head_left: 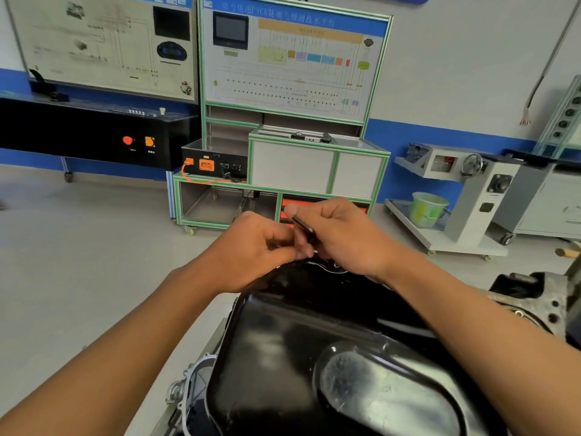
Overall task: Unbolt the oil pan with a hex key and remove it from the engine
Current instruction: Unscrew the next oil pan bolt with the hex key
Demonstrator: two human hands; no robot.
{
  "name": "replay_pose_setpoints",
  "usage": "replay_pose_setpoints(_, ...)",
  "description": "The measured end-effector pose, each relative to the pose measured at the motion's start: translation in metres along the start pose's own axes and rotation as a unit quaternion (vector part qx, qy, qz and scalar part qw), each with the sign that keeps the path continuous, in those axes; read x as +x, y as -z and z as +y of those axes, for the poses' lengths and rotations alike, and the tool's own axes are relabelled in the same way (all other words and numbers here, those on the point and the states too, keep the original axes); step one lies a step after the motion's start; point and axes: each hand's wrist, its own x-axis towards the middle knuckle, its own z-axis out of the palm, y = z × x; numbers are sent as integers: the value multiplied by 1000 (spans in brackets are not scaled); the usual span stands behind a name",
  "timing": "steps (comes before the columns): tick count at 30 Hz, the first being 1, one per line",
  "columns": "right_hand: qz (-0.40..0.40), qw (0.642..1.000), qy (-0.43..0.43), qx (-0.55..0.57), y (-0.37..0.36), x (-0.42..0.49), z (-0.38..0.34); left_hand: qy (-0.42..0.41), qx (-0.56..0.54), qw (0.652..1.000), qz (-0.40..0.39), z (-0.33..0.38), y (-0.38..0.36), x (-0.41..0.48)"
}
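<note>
Oil pan (pixel 283 357): sheet metal, black paint, high gloss, smooth; bright reflections across it.
Oil pan, raised oval: gloss worn off, dull grey, scuffed and scratched.
Hex key (pixel 302 225): dark metal, smooth, faint sheen.
Engine casting (pixel 544 297): grey cast metal, rough, matt, grimy.
Cover (pixel 198 363), by the pan's left edge: bright silvery cast metal, grainy.
Floor (pixel 78 278): pale, smooth, low sheen.
Bucket (pixel 427 209): green plastic, glossy.
Cabinet frame (pixel 335 171): metal profile, green-striped, satin; panels matt grey.

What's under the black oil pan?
Grey cast-metal engine block shows beyond the right rim of the glossy black oil pan, a silver metal cover at lower left. Everything directly beneath is covered by the pan.
</note>
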Motion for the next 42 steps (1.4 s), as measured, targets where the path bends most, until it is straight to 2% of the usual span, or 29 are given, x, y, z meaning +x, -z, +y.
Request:
replay_pose_setpoints(3,62,998,7,8,-1,3,0,-5,31,999,-26,-5,0,4)
replay_pose_setpoints(6,101,994,5,46,6,-1,4,-19,36,999,-15,-8,-1,5)
replay_pose_setpoints(8,97,994,2,55,12,-7,9,-28,28,999,20,-11,-3,3)
replay_pose_setpoints(11,85,995,46,-11,13,-14,11,-32,-7,997,69,-10,-7,1)
replay_pose_setpoints(16,107,983,137,-63,6,-10,11,-12,-37,995,89,-11,-11,2)
replay_pose_setpoints(20,92,968,177,-151,5,-11,11,-23,-49,996,68,-9,-10,-2)
replay_pose_setpoints(25,67,964,191,-171,7,-15,10,-11,-63,998,14,-12,-4,-4)
replay_pose_setpoints(30,41,953,210,-213,7,-12,11,-35,-28,998,51,-18,-3,-3)
replay_pose_setpoints(33,24,954,220,-201,7,-10,13,-64,-1,996,64,-17,-4,-2)
replay_pose_setpoints(36,41,965,207,-155,8,-8,14,-89,-7,993,73,-12,-5,1)
replay_pose_setpoints(42,38,968,197,-151,7,-8,13,-41,-48,997,32,-10,-4,1)
